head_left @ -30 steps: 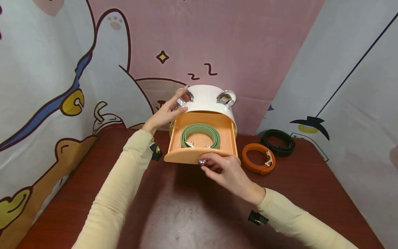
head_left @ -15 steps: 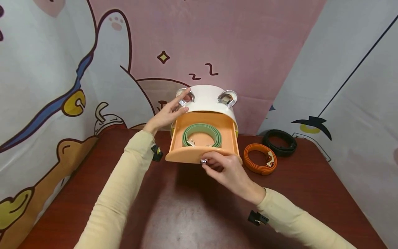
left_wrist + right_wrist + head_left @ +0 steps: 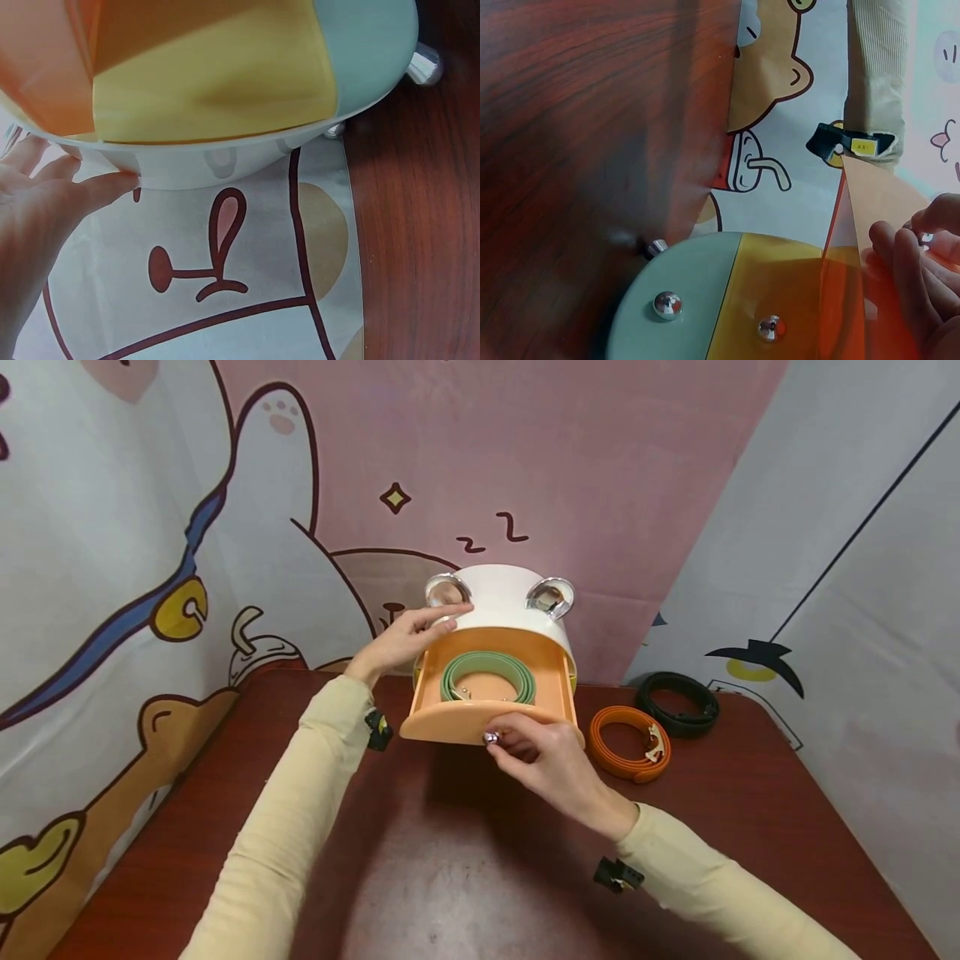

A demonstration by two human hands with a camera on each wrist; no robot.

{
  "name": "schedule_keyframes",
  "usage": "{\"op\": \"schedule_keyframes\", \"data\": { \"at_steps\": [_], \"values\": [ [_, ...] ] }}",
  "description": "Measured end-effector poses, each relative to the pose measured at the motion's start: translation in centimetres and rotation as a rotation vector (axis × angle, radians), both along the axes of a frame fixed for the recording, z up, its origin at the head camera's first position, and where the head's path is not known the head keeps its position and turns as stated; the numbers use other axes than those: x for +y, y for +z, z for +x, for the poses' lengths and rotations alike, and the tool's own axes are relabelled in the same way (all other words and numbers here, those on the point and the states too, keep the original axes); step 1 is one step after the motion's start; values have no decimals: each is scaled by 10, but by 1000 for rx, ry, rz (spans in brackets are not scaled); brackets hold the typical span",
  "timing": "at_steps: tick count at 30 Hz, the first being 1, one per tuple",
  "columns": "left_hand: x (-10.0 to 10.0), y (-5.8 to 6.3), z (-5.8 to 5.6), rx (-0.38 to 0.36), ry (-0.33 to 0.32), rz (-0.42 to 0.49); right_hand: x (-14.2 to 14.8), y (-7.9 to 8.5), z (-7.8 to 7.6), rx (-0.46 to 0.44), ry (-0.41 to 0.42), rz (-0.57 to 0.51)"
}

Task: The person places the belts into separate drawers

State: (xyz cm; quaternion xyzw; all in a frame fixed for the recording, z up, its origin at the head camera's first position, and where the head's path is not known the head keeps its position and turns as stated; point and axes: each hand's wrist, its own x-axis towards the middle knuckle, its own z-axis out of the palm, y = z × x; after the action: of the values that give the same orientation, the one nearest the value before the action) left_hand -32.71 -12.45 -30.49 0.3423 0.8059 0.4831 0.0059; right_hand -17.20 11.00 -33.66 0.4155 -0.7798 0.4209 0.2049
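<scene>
A white rounded cabinet (image 3: 501, 597) with two silver ears stands at the table's back. Its top orange drawer (image 3: 442, 724) is pulled partway out, and a coiled green belt (image 3: 487, 664) lies inside. My right hand (image 3: 558, 768) pinches the drawer's silver knob (image 3: 491, 738) between thumb and fingers. On the cabinet's upper left side rests my left hand (image 3: 401, 639), its fingers extended below the ear. The left wrist view shows that hand's fingers (image 3: 105, 189) against the white shell. Below the orange drawer, a yellow drawer (image 3: 761, 289) and a green drawer (image 3: 682, 277) sit flush.
Right of the cabinet, a coiled orange belt (image 3: 600, 752) lies on the dark red table (image 3: 420, 877). A coiled black belt (image 3: 690, 724) is just behind it. A cartoon-printed cloth (image 3: 600, 468) hangs behind and along the sides.
The orange drawer has moved slightly inward, with my right hand following on its knob. My left fingers have shifted down from the ear onto the white shell.
</scene>
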Motion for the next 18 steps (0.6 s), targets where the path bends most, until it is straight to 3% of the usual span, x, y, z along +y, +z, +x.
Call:
{"op": "schedule_keyframes", "data": {
  "at_steps": [6,11,18],
  "values": [
    [2,9,13,-79,-12,25,2,2,-4,4,14,-3],
    [4,20,27,-103,-5,17,3,2,-8,14,8,-4],
    [5,22,30,-112,16,-36,3,6,-16,19,-15,1]
  ]
}}
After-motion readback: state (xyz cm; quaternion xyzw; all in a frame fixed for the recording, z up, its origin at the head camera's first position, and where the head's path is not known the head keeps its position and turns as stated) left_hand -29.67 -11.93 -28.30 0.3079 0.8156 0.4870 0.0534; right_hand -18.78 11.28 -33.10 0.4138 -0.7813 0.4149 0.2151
